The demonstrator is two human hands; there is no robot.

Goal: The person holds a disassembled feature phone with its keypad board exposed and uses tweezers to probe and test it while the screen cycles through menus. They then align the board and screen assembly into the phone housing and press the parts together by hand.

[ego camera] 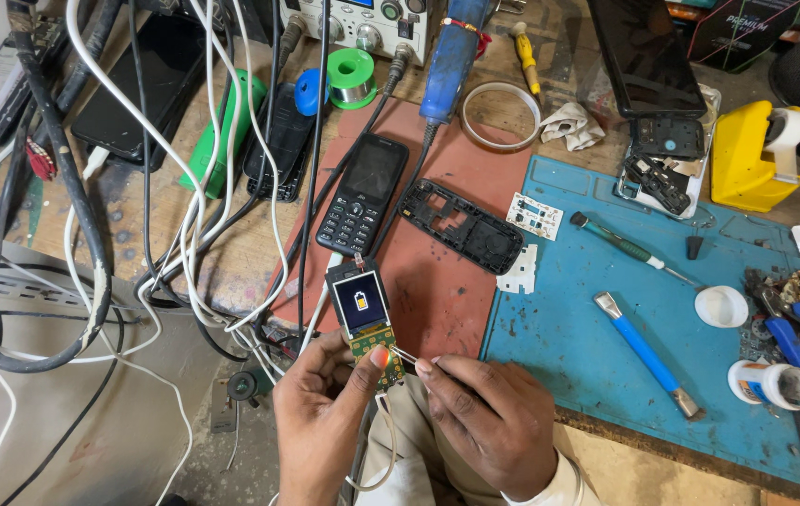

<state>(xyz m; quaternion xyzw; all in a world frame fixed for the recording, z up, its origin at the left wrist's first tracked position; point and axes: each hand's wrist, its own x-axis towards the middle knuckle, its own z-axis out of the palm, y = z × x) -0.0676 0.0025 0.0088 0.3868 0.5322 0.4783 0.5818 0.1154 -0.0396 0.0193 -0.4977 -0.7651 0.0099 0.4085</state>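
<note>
A bare phone circuit board (368, 323), its small screen lit, is held just in front of the red mat (437, 281), over the edge of the desk (231, 262). The left hand (325, 412) is closed around the board's lower edge, thumb pressed on the keypad contacts. Fine tweezers (406, 357) are pinched in the right hand (489, 417), tips touching the board beside that thumb. The board is judged light, stiff and fragile; it is best gripped by its edges, clear of screen and components. A white cable (376, 459) hangs beneath it. Right of the mat, a small white dish (721, 306) is seen on the blue mat (587, 337); its contents cannot be made out.
</note>
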